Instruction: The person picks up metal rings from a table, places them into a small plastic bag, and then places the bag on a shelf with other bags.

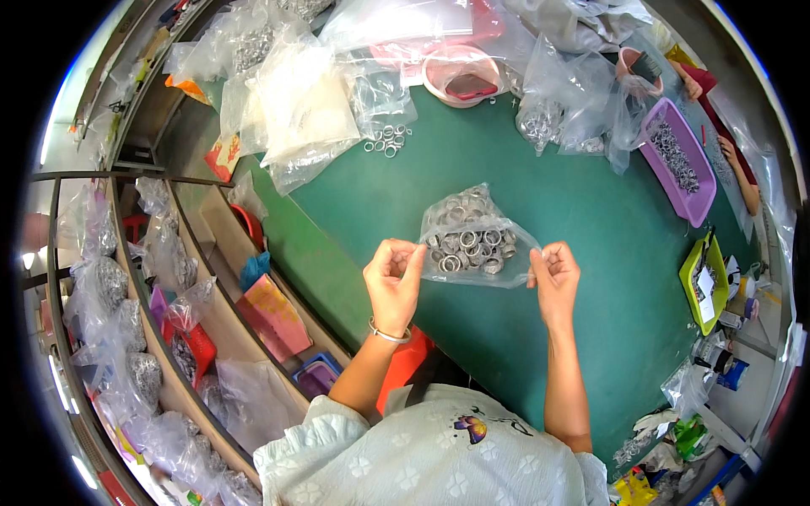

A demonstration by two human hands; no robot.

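A clear plastic bag (456, 221) full of silver metal rings (470, 239) rests on the green table (582, 219) in front of me. Its near edge is stretched between my two hands. My left hand (394, 271) pinches the bag's left corner between thumb and fingers. At the opposite corner my right hand (554, 271) pinches the plastic the same way. The rings lie in a heap inside, toward the far part of the bag. Beyond the bag, a small group of loose rings (386, 140) lies on the table.
Clear bags (304, 110) crowd the table's far side beside a pink bowl (461, 76) with a red object. To the right stand a purple basket (679, 160) of metal parts and a yellow-green basket (704, 282). Another person's arm (738, 173) reaches in there. Shelves (224, 295) with bagged parts line the left.
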